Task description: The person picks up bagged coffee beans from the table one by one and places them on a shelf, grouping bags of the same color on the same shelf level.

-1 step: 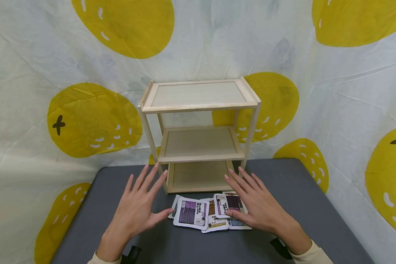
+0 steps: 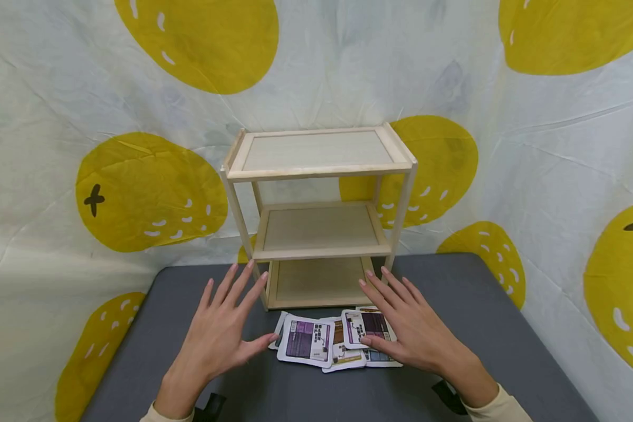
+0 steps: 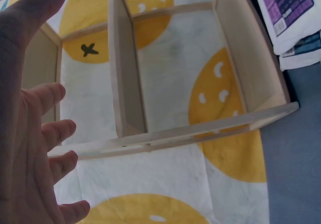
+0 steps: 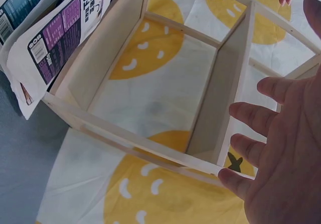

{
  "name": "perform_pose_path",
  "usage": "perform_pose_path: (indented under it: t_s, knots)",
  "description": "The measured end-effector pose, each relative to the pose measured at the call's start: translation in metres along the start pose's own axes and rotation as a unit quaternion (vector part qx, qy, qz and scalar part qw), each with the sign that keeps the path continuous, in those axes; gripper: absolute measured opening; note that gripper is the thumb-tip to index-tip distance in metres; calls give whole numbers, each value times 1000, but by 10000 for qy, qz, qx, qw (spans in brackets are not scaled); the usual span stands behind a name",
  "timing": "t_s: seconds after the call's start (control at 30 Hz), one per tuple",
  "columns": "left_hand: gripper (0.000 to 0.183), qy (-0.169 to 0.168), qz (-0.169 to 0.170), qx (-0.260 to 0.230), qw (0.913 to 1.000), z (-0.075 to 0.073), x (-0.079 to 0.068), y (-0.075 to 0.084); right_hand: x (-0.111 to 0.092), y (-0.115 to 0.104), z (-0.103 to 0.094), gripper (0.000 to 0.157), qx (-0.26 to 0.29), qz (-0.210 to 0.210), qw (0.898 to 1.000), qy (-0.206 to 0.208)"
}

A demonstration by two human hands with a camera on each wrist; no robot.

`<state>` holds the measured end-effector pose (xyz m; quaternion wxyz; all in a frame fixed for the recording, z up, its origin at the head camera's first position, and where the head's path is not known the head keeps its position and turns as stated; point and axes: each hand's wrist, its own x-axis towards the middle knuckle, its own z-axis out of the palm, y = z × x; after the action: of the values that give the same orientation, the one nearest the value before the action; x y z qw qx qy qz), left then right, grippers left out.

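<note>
Both hands are held up with fingers spread and straight, holding nothing. My left hand (image 2: 218, 331) is left of a loose pile of flat white-edged packets, its thumb tip overlapping the pile's left edge in the head view. A purple-labelled packet (image 2: 307, 340) lies on top at the left. Between the purple ones shows a packet with a brown and yellow label (image 2: 345, 356). My right hand (image 2: 419, 331) covers part of the pile's right side, where a second purple-labelled packet (image 2: 366, 327) lies over a blue-labelled one (image 2: 385, 358).
Behind the packets stands a three-tier wooden shelf (image 2: 322, 255) with bare tiers, on a table with a dark grey cover (image 2: 316, 398). A white cloth with large yellow fruit prints (image 2: 316, 70) hangs close behind and at the sides.
</note>
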<state>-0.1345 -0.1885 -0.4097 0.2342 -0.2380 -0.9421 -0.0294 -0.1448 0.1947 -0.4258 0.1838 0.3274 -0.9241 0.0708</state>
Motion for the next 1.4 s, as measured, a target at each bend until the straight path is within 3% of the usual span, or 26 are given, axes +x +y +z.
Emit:
perform_pose_path:
  t_s: [0.37,0.5,0.63,0.7,0.8,0.9,0.97,1.03,1.1,1.17,1.23,1.4]
  knots:
    - [104,221,26,-12,9998,2,-3,-2,-6,0,1,96,62,-5,10000,-25]
    - [100,675,-9,-250,9974,5,0,-8,-6,1,1,92,287,85,9995,-54]
    - [82,1335,-275,-1082,9847,9,8,-17,-7,2,1,82,898,332,9954,63]
    - [71,1592,-526,-1700,9711,12,14,-22,-7,4,2,73,1298,420,9905,183]
    - [57,1882,-1005,-2660,9401,18,24,-30,-6,7,6,59,1959,500,9791,237]
    - [50,2077,-1418,-3614,8979,23,35,-38,-5,12,10,50,2654,651,9619,31]
    - [51,2156,-1551,-4221,8668,25,42,-43,-5,16,13,47,3169,744,9453,-188]
    - [58,2174,-1559,-4763,8376,27,49,-48,-5,20,16,46,3627,779,9277,-413]
    - [66,2142,-1482,-5168,8155,29,55,-53,-6,24,20,48,4039,755,9095,-634]
    - [73,2049,-1370,-5459,8008,31,60,-57,-7,27,25,50,4373,710,8929,-799]
    - [77,1921,-1233,-5711,7885,33,64,-61,-8,30,29,51,4554,671,8830,-916]
    - [80,1622,-881,-6181,7641,38,73,-66,-10,36,39,52,4770,499,8715,-1024]
